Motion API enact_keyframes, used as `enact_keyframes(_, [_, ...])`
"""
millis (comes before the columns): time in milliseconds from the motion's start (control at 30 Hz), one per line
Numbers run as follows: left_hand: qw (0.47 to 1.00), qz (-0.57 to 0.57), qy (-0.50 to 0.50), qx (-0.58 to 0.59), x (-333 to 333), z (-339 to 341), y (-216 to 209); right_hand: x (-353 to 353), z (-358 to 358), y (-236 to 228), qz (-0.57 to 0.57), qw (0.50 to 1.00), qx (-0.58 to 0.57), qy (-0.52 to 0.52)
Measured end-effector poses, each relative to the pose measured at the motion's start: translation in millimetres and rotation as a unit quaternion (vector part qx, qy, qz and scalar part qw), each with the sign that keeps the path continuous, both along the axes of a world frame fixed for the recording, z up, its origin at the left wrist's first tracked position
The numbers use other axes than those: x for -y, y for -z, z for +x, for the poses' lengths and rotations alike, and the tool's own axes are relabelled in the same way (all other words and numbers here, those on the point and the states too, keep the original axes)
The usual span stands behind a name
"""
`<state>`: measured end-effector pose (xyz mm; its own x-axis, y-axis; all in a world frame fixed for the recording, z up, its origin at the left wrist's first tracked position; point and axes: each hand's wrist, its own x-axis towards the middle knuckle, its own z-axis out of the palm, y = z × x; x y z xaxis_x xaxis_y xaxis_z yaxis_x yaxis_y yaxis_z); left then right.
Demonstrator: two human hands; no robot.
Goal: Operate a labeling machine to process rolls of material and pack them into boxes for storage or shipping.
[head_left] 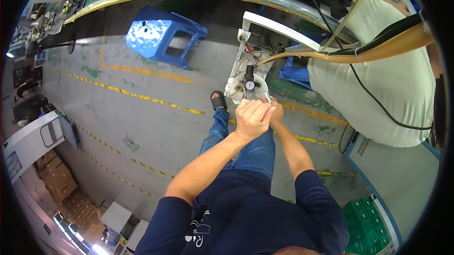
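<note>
My left hand (pixel 253 118) is closed in a fist in front of the white machine, and what lies inside its fingers is hidden. Just behind and to the right, my right hand (pixel 276 113) reaches to about the same spot, its fingers mostly covered by the left hand. Beyond both hands stands a white machine base (pixel 233 86) carrying a black air regulator (pixel 249 70) with a round pressure gauge (pixel 249 85). A small white curved piece (pixel 267 96) shows next to my fingers. A tan hose (pixel 288 54) runs off the machine to the right.
A blue plastic stool (pixel 156 37) lies at the upper left of the machine. A white frame bar (pixel 281 29) rises behind it. Close on the right is a person in a pale green garment (pixel 373 85). Green crates (pixel 364 224) stand at the lower right. Yellow-black tape (pixel 118 89) marks the floor.
</note>
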<state>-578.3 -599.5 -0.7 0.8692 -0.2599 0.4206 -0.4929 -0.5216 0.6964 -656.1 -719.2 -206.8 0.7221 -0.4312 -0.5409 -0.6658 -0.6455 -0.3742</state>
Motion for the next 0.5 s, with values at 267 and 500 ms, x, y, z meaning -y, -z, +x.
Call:
enact_keyframes(267, [1.000, -0.014, 0.006, -0.008, 4, 1, 0, -10, 0, 7, -0.047, 0.994, 0.037, 0.096])
enact_keyframes(500, [1.000, -0.005, -0.003, -0.021, 7, 6, -4, -41, 0, 58, -0.089, 0.948, 0.029, 0.305])
